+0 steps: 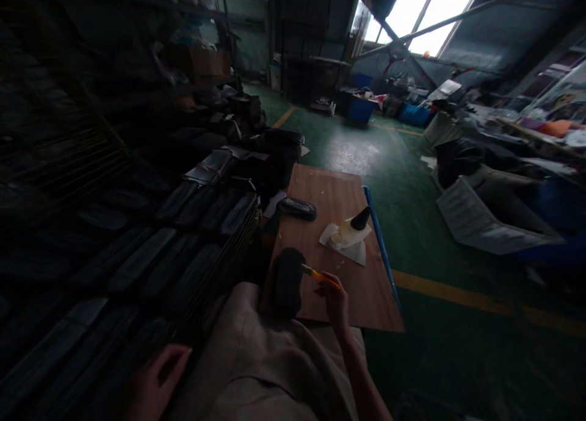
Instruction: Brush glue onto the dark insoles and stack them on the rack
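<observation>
Right hand (334,295) fingers pinch an orange-handled brush (315,274) beside that dark case (288,284); left hand (161,375) looks half-curled, can't tell if it's holding anything.

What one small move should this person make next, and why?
Perhaps bring the left hand across to steady the nearer dark piece: the right hand holds the orange-handled tool with its tip at or near the piece's edge, yet no hand holds that piece on the board.
</observation>
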Action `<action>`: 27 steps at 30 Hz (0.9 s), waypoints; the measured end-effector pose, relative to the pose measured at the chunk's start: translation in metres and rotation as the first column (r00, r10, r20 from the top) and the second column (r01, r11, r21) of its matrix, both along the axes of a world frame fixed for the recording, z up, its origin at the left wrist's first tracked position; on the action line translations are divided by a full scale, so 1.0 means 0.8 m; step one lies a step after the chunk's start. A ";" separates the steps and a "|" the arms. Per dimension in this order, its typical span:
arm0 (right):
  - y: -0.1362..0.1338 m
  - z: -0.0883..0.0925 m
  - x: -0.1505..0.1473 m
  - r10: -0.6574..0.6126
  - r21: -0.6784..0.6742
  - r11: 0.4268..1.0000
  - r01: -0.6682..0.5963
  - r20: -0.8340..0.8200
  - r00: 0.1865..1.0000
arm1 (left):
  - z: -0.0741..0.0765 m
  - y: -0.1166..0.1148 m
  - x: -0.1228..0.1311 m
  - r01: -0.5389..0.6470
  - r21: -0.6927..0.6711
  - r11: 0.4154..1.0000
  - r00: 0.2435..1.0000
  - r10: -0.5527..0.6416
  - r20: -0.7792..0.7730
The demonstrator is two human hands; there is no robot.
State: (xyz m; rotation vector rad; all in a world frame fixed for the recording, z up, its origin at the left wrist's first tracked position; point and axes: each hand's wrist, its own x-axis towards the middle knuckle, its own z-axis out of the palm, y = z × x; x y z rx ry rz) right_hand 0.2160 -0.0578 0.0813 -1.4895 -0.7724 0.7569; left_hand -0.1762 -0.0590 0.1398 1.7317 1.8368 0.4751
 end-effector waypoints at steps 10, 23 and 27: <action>0.078 -0.004 0.003 0.288 -0.096 0.957 -0.274 0.435 0.853 | -0.114 0.084 0.239 0.088 -0.543 0.835 0.932 0.124 0.341; 0.092 -0.010 0.009 0.441 -0.273 0.897 -0.347 0.522 0.730 | -0.153 0.079 0.249 0.019 -0.678 0.735 0.816 0.380 0.435; 0.103 -0.005 0.012 0.427 -0.251 0.904 -0.346 0.518 0.741 | -0.155 0.077 0.250 -0.012 -0.723 0.690 0.774 0.464 0.430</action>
